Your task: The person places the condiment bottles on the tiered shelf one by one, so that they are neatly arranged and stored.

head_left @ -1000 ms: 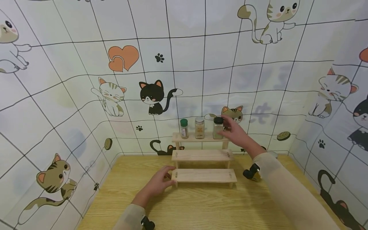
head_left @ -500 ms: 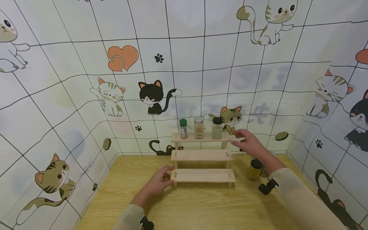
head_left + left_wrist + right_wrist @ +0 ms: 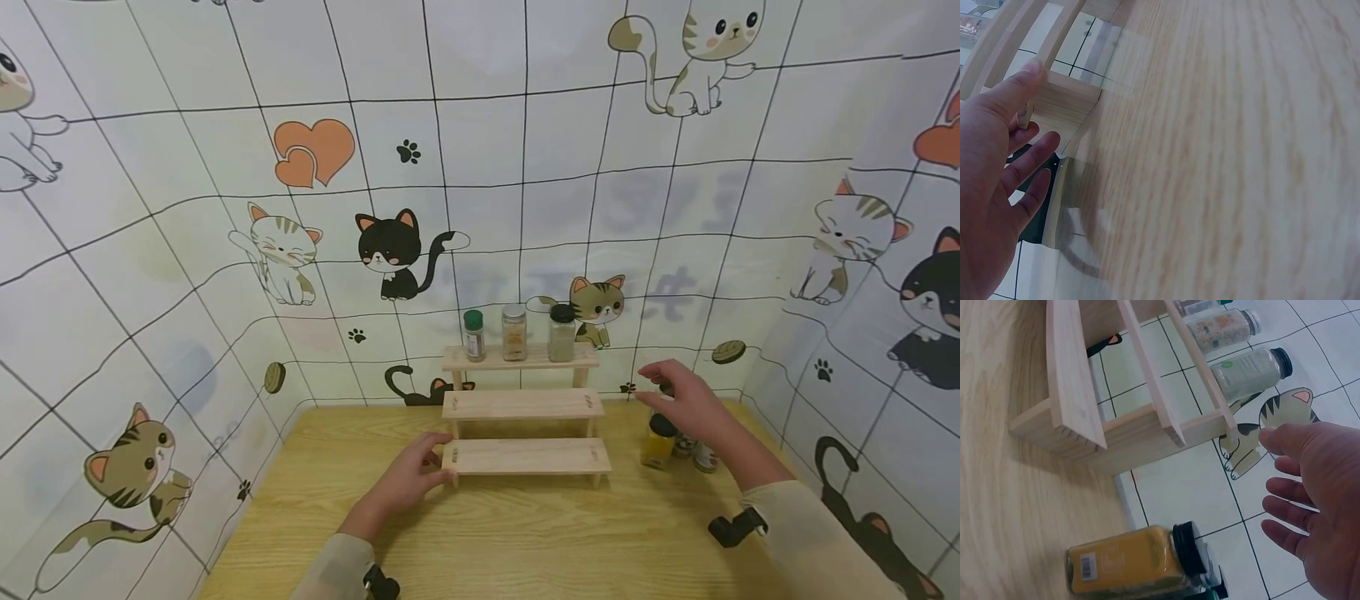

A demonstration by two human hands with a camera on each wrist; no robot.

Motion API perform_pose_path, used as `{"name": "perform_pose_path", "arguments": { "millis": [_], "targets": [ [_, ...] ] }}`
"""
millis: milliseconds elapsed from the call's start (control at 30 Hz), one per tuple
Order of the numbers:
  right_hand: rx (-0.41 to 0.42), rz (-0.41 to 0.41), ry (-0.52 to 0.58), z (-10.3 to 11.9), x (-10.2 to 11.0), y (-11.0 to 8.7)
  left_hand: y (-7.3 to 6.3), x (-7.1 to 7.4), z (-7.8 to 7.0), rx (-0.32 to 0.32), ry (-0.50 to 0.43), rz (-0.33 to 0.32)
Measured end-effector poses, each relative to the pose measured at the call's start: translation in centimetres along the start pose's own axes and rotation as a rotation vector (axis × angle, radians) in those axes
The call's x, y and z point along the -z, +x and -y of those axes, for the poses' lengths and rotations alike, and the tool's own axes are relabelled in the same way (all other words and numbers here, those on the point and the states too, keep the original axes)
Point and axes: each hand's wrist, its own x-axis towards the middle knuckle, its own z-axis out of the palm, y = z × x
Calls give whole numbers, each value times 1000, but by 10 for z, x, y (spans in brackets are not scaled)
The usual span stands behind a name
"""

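A three-step wooden spice rack [image 3: 525, 457] stands on the table against the wall. My left hand [image 3: 407, 477] pinches the left end of its lowest board; in the left wrist view the thumb [image 3: 1017, 87] lies on the board's edge with a finger below. Along the top step stand a green-capped jar [image 3: 474, 337], a silver-capped jar [image 3: 514, 335] and a black-capped jar [image 3: 561, 335]. My right hand [image 3: 690, 408] hovers right of the rack, fingers apart and holding nothing, over a black-capped jar of yellow powder [image 3: 657, 443].
More jars [image 3: 705, 457] stand behind and beside the yellow one, partly hidden by the right hand. A wooden-look table [image 3: 495, 542] spreads in front of the rack. White cat-printed sheeting [image 3: 495, 208] encloses the back and sides.
My right hand has let go of the black-capped jar on the top step and moved right and down toward the jars on the table. The left hand keeps its place on the rack.
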Motion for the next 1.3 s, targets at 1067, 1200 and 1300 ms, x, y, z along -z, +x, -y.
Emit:
{"name": "perform_pose_path", "arguments": {
  "millis": [1067,1200,1300],
  "targets": [
    [-116,-82,-287,-41,-39,-41,-4,1,-9,0,-10,8],
    [-115,-95,-311,-43,-45,-44,-3,1,-9,-7,-5,6],
    [-113,-104,-312,-46,-50,-47,-3,1,-9,-7,4,6]
  ]
}}
